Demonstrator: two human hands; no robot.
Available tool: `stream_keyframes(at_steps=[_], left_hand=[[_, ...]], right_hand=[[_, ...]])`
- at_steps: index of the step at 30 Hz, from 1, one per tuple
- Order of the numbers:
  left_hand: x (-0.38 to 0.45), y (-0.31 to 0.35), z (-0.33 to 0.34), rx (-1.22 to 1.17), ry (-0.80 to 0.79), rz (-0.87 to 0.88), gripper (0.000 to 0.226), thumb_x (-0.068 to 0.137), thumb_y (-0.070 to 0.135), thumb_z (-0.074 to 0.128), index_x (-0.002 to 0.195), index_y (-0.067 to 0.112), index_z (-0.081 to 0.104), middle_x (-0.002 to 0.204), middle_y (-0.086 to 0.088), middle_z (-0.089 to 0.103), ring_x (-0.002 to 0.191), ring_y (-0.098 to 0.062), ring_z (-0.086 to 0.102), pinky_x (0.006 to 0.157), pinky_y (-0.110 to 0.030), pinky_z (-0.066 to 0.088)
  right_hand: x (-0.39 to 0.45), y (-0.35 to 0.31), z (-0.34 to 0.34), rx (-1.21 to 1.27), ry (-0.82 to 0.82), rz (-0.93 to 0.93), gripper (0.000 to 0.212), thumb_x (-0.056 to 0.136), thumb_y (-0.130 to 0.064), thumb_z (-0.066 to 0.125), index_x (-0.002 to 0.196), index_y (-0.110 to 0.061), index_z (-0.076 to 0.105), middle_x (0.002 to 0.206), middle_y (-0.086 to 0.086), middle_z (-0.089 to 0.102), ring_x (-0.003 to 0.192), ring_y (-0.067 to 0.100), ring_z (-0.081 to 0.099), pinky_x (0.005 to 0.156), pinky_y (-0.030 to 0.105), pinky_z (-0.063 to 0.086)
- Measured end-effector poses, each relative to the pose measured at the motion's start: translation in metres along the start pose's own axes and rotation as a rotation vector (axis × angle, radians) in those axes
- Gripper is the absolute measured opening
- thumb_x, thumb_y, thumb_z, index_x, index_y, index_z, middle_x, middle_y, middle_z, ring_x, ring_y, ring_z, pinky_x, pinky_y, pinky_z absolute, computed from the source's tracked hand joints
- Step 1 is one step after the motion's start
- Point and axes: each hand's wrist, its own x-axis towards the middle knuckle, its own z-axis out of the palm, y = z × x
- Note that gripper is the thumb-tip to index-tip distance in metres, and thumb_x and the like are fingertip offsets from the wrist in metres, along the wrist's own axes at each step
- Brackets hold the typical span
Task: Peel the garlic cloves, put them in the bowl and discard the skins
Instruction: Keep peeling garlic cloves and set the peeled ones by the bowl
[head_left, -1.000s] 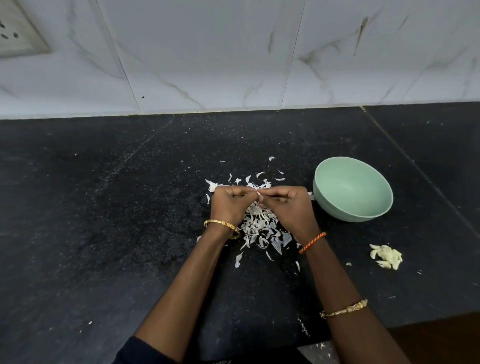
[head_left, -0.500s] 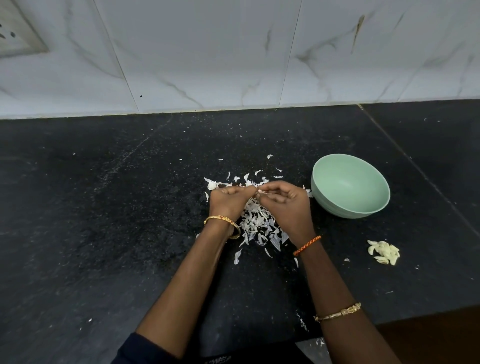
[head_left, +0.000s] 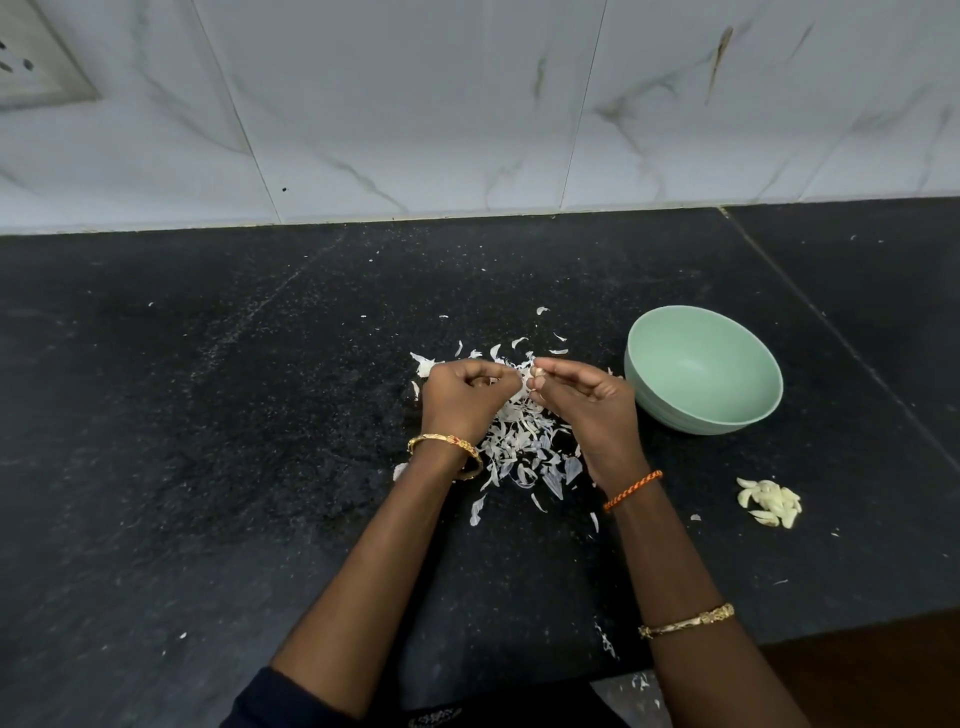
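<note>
The right hand (head_left: 582, 400) pinches a small, firm, slippery clove (head_left: 538, 372); the left hand (head_left: 462, 397) has its grip curled on papery skin (head_left: 511, 375): take it by the ends.

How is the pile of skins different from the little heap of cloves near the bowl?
The garlic skins are thin white flakes scattered widely under the hands; the peeled cloves are plump, yellowish and tightly heaped. The skins lie left of the green bowl, the cloves in front of it. Both rest on the black counter.
</note>
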Motion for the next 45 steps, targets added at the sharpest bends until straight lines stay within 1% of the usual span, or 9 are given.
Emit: stream_keyframes(at_steps=[5, 9, 12, 17, 24, 30, 34, 38, 45], left_hand=[[-0.003, 0.006, 0.001, 0.001, -0.07, 0.073, 0.002, 0.077, 0.012, 0.076, 0.076, 0.013, 0.075, 0.07, -0.015, 0.067, 0.062, -0.017, 0.054, 0.061, -0.031, 0.05], [-0.003, 0.006, 0.001, 0.015, -0.092, 0.075, 0.008, 0.078, 0.008, 0.074, 0.073, 0.015, 0.073, 0.076, -0.016, 0.071, 0.069, -0.021, 0.063, 0.073, -0.04, 0.055], [-0.002, 0.004, 0.001, 0.022, -0.096, 0.094, 0.016, 0.077, 0.008, 0.074, 0.067, 0.019, 0.071, 0.065, -0.017, 0.066, 0.062, -0.021, 0.054, 0.063, -0.036, 0.05], [-0.003, -0.003, 0.008, 0.051, -0.041, 0.137, 0.033, 0.077, 0.005, 0.073, 0.055, 0.027, 0.062, 0.049, 0.01, 0.042, 0.053, -0.009, 0.04, 0.055, -0.026, 0.041], [-0.009, -0.002, 0.02, 0.018, 0.122, 0.069, 0.011, 0.077, 0.007, 0.069, 0.067, 0.01, 0.068, 0.048, 0.008, 0.048, 0.046, -0.004, 0.039, 0.047, -0.016, 0.036], [-0.005, 0.006, 0.017, -0.166, 0.085, -0.125, 0.01, 0.076, 0.009, 0.071, 0.075, 0.0, 0.068, 0.062, -0.007, 0.058, 0.057, -0.014, 0.049, 0.053, -0.021, 0.043], [-0.003, 0.009, 0.014, -0.227, 0.055, -0.246, 0.023, 0.082, 0.015, 0.07, 0.063, 0.011, 0.056, 0.041, 0.011, 0.045, 0.033, 0.002, 0.036, 0.037, -0.011, 0.032], [-0.002, -0.001, 0.01, -0.192, 0.103, -0.301, 0.048, 0.084, 0.018, 0.069, 0.049, 0.019, 0.036, 0.031, 0.015, 0.031, 0.031, -0.003, 0.027, 0.04, -0.016, 0.028], [-0.005, 0.0, 0.009, -0.033, 0.098, -0.027, 0.045, 0.084, 0.021, 0.06, 0.047, 0.016, 0.036, 0.043, 0.009, 0.032, 0.042, -0.007, 0.027, 0.049, -0.022, 0.031]], right_hand=[[-0.002, 0.0, -0.001, -0.076, -0.041, -0.032, 0.025, 0.081, 0.007, 0.068, 0.104, -0.003, 0.069, 0.086, -0.001, 0.075, 0.084, 0.014, 0.071, 0.074, 0.024, 0.057], [-0.002, 0.001, 0.0, -0.131, -0.033, -0.052, 0.025, 0.08, 0.008, 0.069, 0.103, -0.003, 0.069, 0.091, 0.007, 0.074, 0.083, 0.013, 0.071, 0.076, 0.024, 0.057], [-0.003, 0.002, 0.0, -0.163, -0.021, -0.074, 0.026, 0.079, 0.008, 0.07, 0.102, -0.003, 0.069, 0.093, 0.012, 0.073, 0.083, 0.015, 0.071, 0.076, 0.024, 0.057], [-0.005, 0.003, 0.005, -0.257, 0.061, -0.137, 0.024, 0.077, 0.006, 0.073, 0.098, -0.006, 0.072, 0.082, -0.002, 0.072, 0.076, 0.009, 0.071, 0.071, 0.02, 0.056], [-0.01, 0.007, 0.013, -0.334, 0.126, -0.204, 0.016, 0.079, 0.004, 0.072, 0.095, -0.001, 0.075, 0.087, 0.005, 0.074, 0.08, 0.008, 0.071, 0.076, 0.02, 0.055], [-0.016, 0.003, 0.017, -0.064, 0.08, -0.171, 0.021, 0.079, 0.007, 0.07, 0.092, -0.01, 0.072, 0.085, -0.001, 0.075, 0.084, 0.015, 0.072, 0.076, 0.025, 0.057], [-0.019, 0.003, 0.02, 0.121, 0.112, -0.104, 0.021, 0.079, 0.009, 0.068, 0.093, -0.006, 0.07, 0.086, -0.002, 0.075, 0.086, 0.011, 0.07, 0.077, 0.024, 0.056], [-0.016, -0.005, 0.015, 0.295, 0.114, -0.042, 0.022, 0.075, -0.003, 0.069, 0.096, -0.008, 0.067, 0.09, 0.002, 0.075, 0.091, 0.014, 0.069, 0.086, 0.03, 0.056], [-0.011, -0.006, 0.007, 0.225, 0.064, 0.036, 0.02, 0.084, 0.007, 0.061, 0.095, -0.007, 0.069, 0.094, 0.005, 0.072, 0.09, 0.014, 0.067, 0.076, 0.023, 0.057]])
